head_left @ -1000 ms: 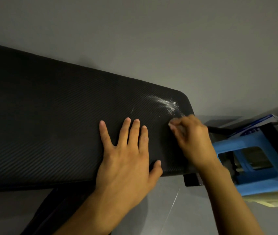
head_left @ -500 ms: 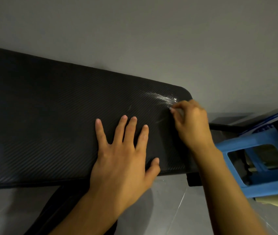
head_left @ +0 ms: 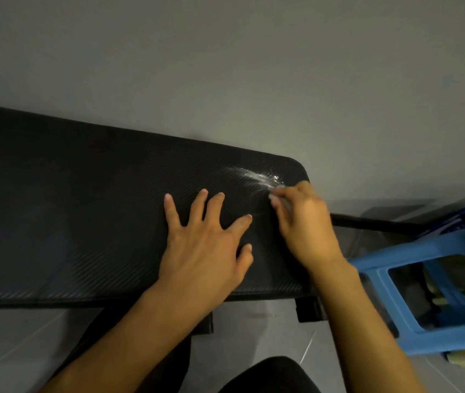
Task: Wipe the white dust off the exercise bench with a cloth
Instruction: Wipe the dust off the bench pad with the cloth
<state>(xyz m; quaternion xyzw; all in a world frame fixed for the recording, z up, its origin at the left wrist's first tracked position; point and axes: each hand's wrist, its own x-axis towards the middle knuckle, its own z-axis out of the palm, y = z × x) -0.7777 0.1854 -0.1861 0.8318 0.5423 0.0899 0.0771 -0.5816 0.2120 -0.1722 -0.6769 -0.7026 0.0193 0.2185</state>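
The right hand (head_left: pixel 307 225) hides whatever it may carry. Its fingers are curled in toward the thumb, and the fingertips (head_left: pixel 275 201) look pale where they meet the pad. Whether a cloth is pinched there or the hand is merely clenched cannot be told. The exercise bench (head_left: pixel 83 222), a black pad with a fine woven texture, is cut off by the left border. Only its rounded right end shows whole. The white dust (head_left: pixel 256 175) lies as a slanted streak near that end's far corner, just beyond the right fingertips. The left hand (head_left: pixel 205 251) lies released and flat on the pad, fingers spread, beside the right hand and short of the dust.

Right of the bench stands a blue plastic stool (head_left: pixel 373 268), clipped by the border, with something yellowish and blurred under it. A black bar (head_left: pixel 367 222) runs from behind the right hand toward the stool. A black bracket (head_left: pixel 309 310) hangs under the pad's near edge, partly covered by the right forearm. A grey wall (head_left: pixel 225 66) rises behind, a tiled floor (head_left: pixel 268 330) lies below, and dark clothing (head_left: pixel 268 375) fills the bottom edge.

Against half a second ago, the left fingers are splayed wider, the index finger reaching toward the right hand. The right hand stays at the streak's near edge, the dust remains on the pad, and the dark clothing has come into view.
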